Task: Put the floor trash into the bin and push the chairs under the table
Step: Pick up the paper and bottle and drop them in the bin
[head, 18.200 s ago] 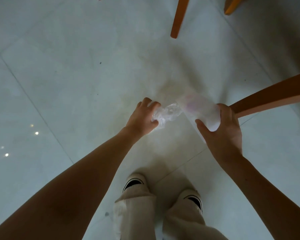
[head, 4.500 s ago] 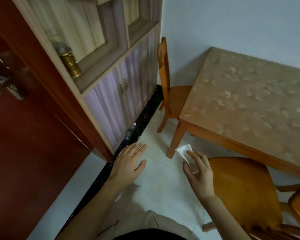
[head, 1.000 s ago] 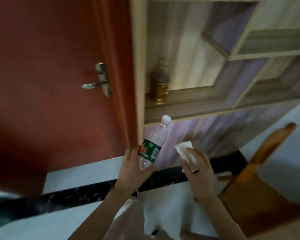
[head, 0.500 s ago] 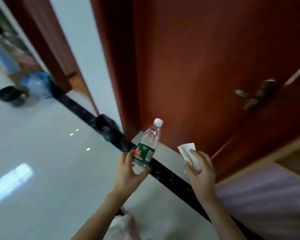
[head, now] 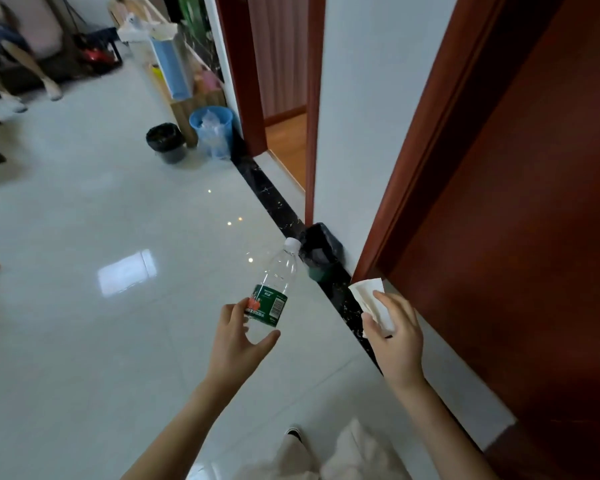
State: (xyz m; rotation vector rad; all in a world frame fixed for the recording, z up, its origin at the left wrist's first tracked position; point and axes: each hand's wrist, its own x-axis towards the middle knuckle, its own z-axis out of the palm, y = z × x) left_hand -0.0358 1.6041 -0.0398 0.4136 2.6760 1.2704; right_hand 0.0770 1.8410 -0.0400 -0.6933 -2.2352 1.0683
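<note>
My left hand holds a clear plastic bottle with a green label and white cap, tilted up to the right. A piece of white paper trash is gripped in my right hand. A small bin lined with a black bag stands on the floor against the white wall, just beyond the bottle's cap. Farther off, by the doorway, stand a black-lined bin and a blue bin with a clear liner. No table or chairs are clearly in view.
A dark red door fills the right side. A black floor strip runs along the wall. Shelving with items stands beyond the bins. Another person's legs show at the far left. Glossy white floor tiles spread left.
The view has swung left from the cabinet and door to the hallway. Both hands keep the bottle and paper; the small black-lined bin is now much closer, just ahead of the bottle.
</note>
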